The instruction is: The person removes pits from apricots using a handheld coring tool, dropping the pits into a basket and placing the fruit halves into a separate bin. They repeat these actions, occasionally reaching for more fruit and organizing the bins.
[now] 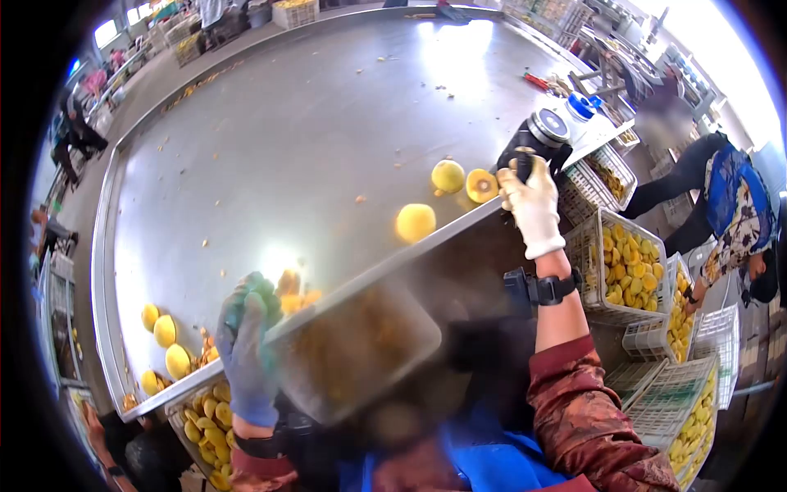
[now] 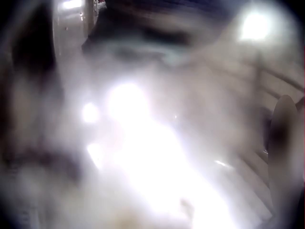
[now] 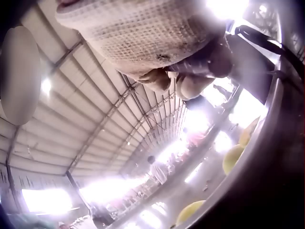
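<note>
Where the counter (image 1: 311, 131) edge runs closest to the body, the left hand (image 1: 248, 348), in a blue glove, is raised against the rim. It is smeared by motion, so I cannot tell whether its fingers are spread or curled round anything. Just beyond its fingertips lie blurred orange fruit pieces (image 1: 291, 291), and to its right, below the rim, sits a grey tub (image 1: 361, 353), also out of focus.

The 2 hands are well apart. The right hand (image 1: 533, 209), in a white knit glove, is further along the same edge with its fingers wrapped round the black tool (image 1: 537, 139). The tool's long axis runs up out of the fist and away from the person to a silver-rimmed head. Just left of that fist, on the counter, lies a halved fruit (image 1: 481, 185), cut face up. 2 whole yellow fruits (image 1: 448, 175) (image 1: 415, 222) follow further left, all nearer this hand than the other.

Right of the right hand stand mesh crates (image 1: 587, 254) of yellow fruit. Past the tool is a blue-capped bottle (image 1: 584, 107).

The left wrist view is only glare and blur. The right wrist view shows the glove from below and hides the tool's working end.
</note>
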The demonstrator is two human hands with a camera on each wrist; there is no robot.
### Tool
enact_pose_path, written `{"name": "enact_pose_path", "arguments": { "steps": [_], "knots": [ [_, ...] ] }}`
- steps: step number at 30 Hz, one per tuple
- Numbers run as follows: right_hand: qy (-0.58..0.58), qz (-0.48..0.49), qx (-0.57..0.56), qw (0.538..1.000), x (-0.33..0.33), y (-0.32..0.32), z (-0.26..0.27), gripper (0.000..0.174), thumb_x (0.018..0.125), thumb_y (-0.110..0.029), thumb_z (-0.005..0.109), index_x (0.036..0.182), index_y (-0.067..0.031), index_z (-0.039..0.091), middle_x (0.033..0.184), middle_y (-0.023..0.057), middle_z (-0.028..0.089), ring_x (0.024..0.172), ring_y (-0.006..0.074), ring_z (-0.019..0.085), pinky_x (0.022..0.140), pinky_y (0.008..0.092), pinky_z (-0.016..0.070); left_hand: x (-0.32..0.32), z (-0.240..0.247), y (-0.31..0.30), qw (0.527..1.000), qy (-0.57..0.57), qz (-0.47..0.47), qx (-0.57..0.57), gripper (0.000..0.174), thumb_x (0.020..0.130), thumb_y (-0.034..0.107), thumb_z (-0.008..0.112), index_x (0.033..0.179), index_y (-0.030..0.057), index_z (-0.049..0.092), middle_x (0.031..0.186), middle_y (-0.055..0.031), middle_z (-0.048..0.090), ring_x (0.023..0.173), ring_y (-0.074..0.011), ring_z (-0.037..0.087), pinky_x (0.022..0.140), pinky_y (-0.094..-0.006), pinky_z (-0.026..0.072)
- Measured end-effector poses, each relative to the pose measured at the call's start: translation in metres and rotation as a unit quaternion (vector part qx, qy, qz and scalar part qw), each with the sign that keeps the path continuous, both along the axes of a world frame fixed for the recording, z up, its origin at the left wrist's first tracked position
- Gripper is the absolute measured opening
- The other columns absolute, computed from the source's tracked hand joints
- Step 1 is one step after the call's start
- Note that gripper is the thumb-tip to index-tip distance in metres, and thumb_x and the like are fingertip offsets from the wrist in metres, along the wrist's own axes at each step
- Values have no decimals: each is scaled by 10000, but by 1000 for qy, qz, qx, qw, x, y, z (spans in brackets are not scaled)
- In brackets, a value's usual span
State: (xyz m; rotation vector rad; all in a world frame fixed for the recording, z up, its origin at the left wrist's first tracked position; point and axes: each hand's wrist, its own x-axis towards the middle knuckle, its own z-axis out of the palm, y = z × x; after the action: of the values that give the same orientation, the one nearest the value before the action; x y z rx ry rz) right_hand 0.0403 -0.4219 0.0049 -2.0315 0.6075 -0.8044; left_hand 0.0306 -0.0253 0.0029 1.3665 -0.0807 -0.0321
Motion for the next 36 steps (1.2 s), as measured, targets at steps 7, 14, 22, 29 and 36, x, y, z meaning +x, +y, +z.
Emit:
{"name": "enact_pose_path", "arguments": {
  "steps": [7,14,22,29,36],
  "knots": [
    [234,147,-258,926,59,-37,-1,269,848,-226,581,1046,-48,544,817,218,639,799,397,630,693,464,493,67,25,-112,818,-290,-231,440,350,804,66,657,1130,-37,586,1223,-196,589,1196,-330,524,1034,-398,387],
    [397,162,-176,886,109,-24,-29,277,921,-213,470,1109,-56,598,1088,204,642,1026,361,625,861,449,508,95,-46,-218,713,-252,-278,593,413,856,284,573,1252,168,573,1261,-200,519,1094,-398,539,927,-448,446],
    [324,235,-94,911,101,54,-32,304,928,-205,441,1113,-42,617,1118,215,633,1021,379,620,877,453,496,106,-21,-181,711,-203,-355,572,461,757,229,668,1197,117,587,1147,-157,575,1051,-358,563,909,-408,463],
    [356,337,-111,865,103,136,-28,343,839,-271,579,1070,-26,642,1016,225,660,954,379,641,842,420,519,83,-35,-52,774,-155,-200,580,254,741,201,624,970,90,609,975,-170,623,964,-385,586,841,-460,479],
    [265,427,107,858,75,203,24,407,891,-305,642,1087,30,520,773,118,642,522,162,595,472,300,497,93,-95,66,935,10,-45,351,500,701,98,707,1172,10,563,1092,-148,651,958,-280,643,866,-372,518]
  ]
}}
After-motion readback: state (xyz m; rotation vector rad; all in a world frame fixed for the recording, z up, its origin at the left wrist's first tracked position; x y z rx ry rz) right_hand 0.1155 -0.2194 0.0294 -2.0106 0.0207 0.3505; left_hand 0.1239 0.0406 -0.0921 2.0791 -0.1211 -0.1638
